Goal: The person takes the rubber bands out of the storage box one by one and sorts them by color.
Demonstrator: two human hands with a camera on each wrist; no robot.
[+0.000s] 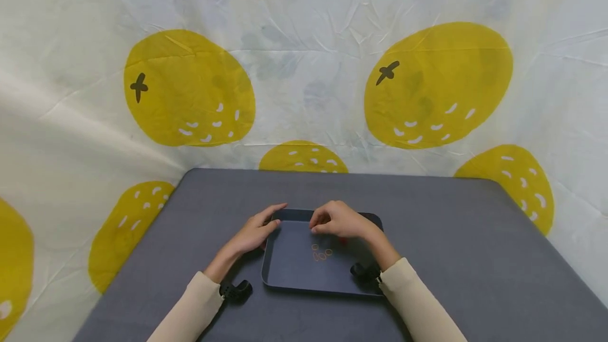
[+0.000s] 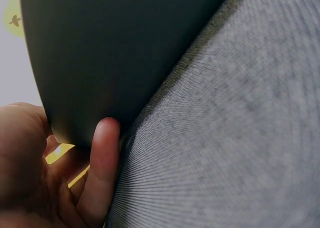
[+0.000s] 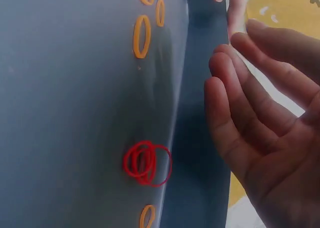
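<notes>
Head view, centre: dark rectangular tray (image 1: 304,277) on a grey surface (image 1: 456,257), with loose orange bands (image 3: 135,37) and a tangle of red bands (image 3: 142,163) on its floor. At the tray's far left corner: left hand (image 1: 256,232), clamped on the side wall, thumb over the rim, little finger against the outer face (left wrist view). Above the tray's far part, near the orange bands: right hand (image 1: 343,220), thumb and forefinger together at the tips; impossible to tell if pinched on anything. Right wrist view: red tangle near the tray wall, between orange bands on either side. Behind: pale cloth (image 1: 309,88) printed with yellow fruit shapes.
</notes>
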